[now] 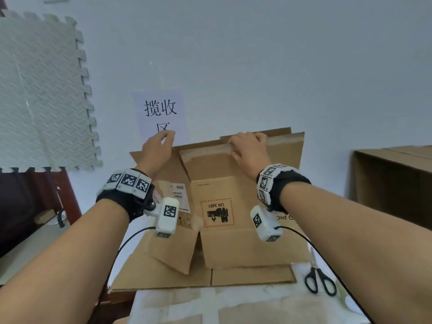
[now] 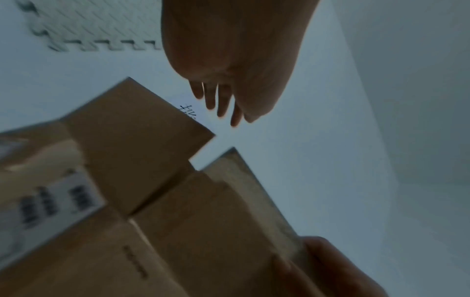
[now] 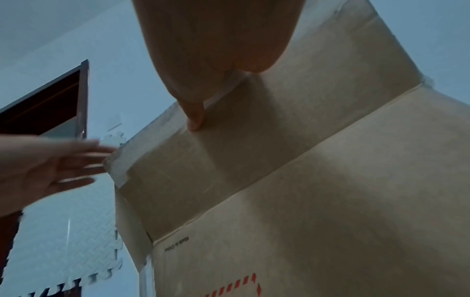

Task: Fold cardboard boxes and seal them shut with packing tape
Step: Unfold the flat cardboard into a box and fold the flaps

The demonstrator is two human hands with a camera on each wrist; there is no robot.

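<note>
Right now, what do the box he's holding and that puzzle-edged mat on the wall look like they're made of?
The box: brown cardboard, matte, with creased flaps and glossy strips of old tape along its top flap. The mat: probably soft foam, pale grey, with a ribbed zigzag texture and interlocking tabs along its edges.

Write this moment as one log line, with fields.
stage: folding flaps | left hand: open, free | right hand: grips top flap of cardboard box | scissors: on table, untouched

Black-handled scissors (image 1: pixel 319 278) on the table, foam mat (image 1: pixel 42 94) and paper sign (image 1: pixel 160 113) on the wall
</note>
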